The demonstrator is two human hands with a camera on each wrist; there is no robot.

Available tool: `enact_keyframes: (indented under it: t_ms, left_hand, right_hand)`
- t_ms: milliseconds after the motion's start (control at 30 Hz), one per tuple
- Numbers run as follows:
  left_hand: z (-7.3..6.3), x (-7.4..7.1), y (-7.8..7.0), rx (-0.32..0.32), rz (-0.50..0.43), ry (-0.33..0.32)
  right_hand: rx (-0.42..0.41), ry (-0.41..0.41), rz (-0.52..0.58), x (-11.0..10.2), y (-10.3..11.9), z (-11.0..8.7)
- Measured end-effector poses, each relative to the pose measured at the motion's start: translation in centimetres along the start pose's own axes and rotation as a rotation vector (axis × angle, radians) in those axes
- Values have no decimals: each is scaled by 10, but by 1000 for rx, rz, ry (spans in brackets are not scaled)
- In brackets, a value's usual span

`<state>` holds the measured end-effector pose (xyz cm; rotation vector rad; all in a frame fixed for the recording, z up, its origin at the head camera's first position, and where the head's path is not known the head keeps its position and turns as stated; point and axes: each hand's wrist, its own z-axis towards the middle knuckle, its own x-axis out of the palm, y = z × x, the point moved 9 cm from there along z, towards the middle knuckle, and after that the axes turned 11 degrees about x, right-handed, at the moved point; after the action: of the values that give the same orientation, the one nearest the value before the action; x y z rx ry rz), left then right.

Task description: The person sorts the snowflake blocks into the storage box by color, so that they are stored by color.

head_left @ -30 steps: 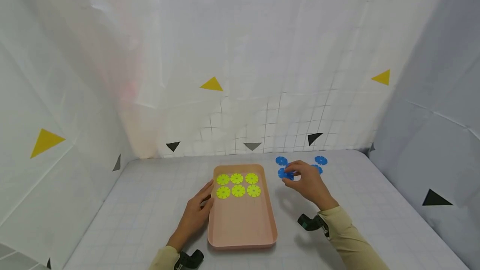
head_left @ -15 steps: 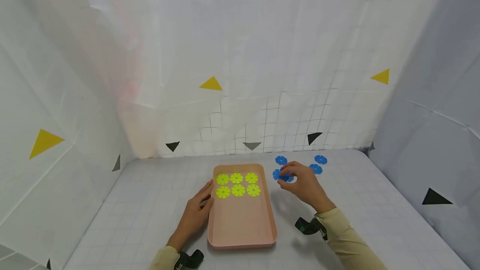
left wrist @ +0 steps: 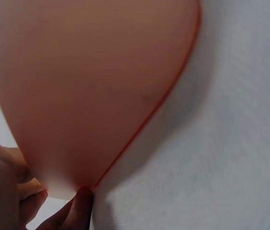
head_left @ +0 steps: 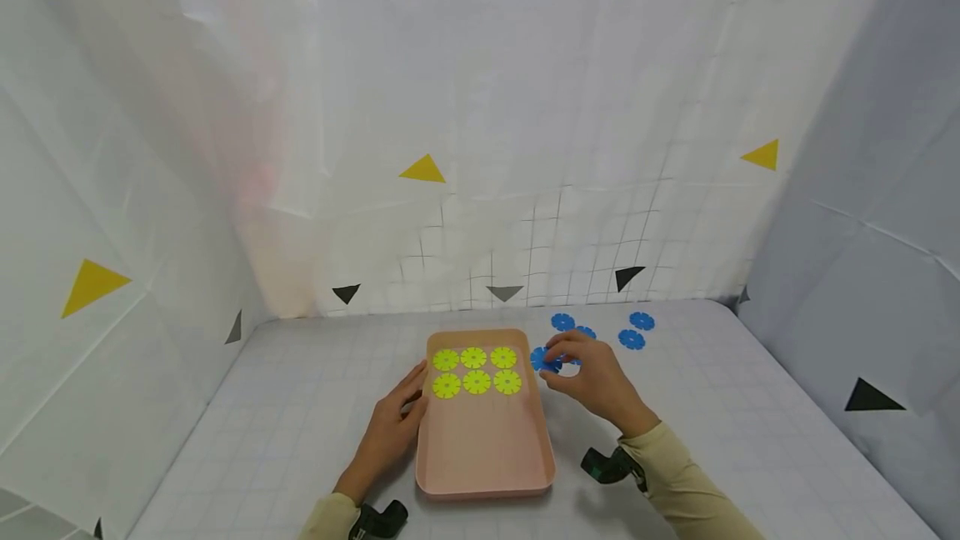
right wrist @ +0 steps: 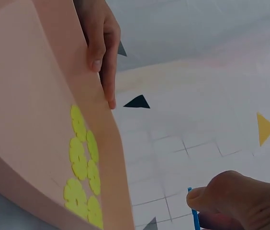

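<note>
My right hand [head_left: 592, 377] pinches a blue slotted disc [head_left: 543, 359] between thumb and fingertips, just right of the pink tray [head_left: 486, 448]. In the right wrist view that blue disc [right wrist: 194, 208] shows edge-on at the thumb tip. My left hand [head_left: 390, 423] rests along the tray's left side, its fingers extended against the outer wall. Several yellow slotted discs [head_left: 476, 382] lie flat in two rows at the tray's far end. In the left wrist view the tray [left wrist: 92, 96] fills much of the picture, with fingertips [left wrist: 81, 201] at its edge.
Several more blue discs [head_left: 632, 340] lie on the white table [head_left: 675, 390] at the back right, some partly behind the right hand. White sheeting with yellow and black triangles encloses the table at the back [head_left: 495, 232] and sides. Both wrists carry black cameras [head_left: 382, 519].
My right hand has moved left and slightly nearer with the pinched blue disc, toward the tray's right rim, uncovering blue discs behind it. The left hand and tray have stayed put.
</note>
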<state>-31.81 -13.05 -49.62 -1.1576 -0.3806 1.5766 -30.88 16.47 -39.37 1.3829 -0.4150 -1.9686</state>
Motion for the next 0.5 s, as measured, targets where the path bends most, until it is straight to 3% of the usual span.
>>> enact_keyframes:
  t_ms: [233, 500]
  left_hand:
    - [1, 0, -1, -1, -10, 0]
    - [1, 0, -4, 37, 7, -5]
  right_hand:
    - [-29, 8, 8, 4, 12, -3]
    - [-10, 91, 44, 18, 20, -7]
